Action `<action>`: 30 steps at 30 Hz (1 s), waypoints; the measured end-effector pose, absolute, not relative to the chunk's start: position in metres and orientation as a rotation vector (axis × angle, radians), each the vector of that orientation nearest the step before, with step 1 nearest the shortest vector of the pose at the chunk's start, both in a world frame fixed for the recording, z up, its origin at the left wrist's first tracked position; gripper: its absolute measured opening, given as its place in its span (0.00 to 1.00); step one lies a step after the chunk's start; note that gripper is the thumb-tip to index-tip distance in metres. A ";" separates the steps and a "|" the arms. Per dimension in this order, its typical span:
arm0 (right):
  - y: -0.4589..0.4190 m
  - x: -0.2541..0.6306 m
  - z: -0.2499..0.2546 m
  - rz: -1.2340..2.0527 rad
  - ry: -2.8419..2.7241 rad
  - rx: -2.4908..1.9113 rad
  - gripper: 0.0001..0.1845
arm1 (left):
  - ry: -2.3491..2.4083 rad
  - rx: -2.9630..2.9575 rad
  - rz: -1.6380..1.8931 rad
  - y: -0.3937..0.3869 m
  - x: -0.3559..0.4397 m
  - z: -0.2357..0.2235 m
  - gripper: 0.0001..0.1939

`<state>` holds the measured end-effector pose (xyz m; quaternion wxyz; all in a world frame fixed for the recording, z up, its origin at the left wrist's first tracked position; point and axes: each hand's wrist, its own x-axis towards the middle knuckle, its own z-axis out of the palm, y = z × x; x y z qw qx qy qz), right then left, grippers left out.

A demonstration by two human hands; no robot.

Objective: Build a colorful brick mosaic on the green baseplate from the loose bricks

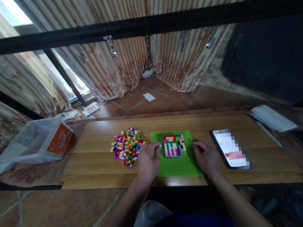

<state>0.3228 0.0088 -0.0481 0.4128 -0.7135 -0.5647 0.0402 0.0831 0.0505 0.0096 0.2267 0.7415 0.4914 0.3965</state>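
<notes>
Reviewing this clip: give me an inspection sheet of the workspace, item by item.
Surface: wooden tabletop, wood-grained, in place under the work.
Job's things: green baseplate bearing a multicoloured brick build; loose brick pile to its left.
Clutter: phone, lit, right of the baseplate; thin stick and white object at far right.
Grippers: bare hands; left pinching at the baseplate's left edge, grip contents unclear; right curled at its right edge.
Cables: nothing seen.
Surroundings: clear plastic box, striped curtains, tiled floor.
</notes>
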 end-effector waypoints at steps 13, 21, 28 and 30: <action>0.008 0.320 -0.044 0.118 -1.400 -1.803 0.18 | 1.264 1.901 1.148 0.084 0.114 -0.004 0.08; 0.009 0.320 -0.043 0.125 -1.408 -1.790 0.17 | 1.274 1.483 1.151 0.089 0.123 -0.006 0.06; 0.008 0.320 -0.044 0.141 -1.395 -1.803 0.17 | 1.269 1.092 1.120 0.091 0.131 -0.012 0.11; 0.008 0.320 -0.044 0.137 -1.402 -1.799 0.18 | 1.215 0.944 1.124 0.091 0.133 -0.013 0.15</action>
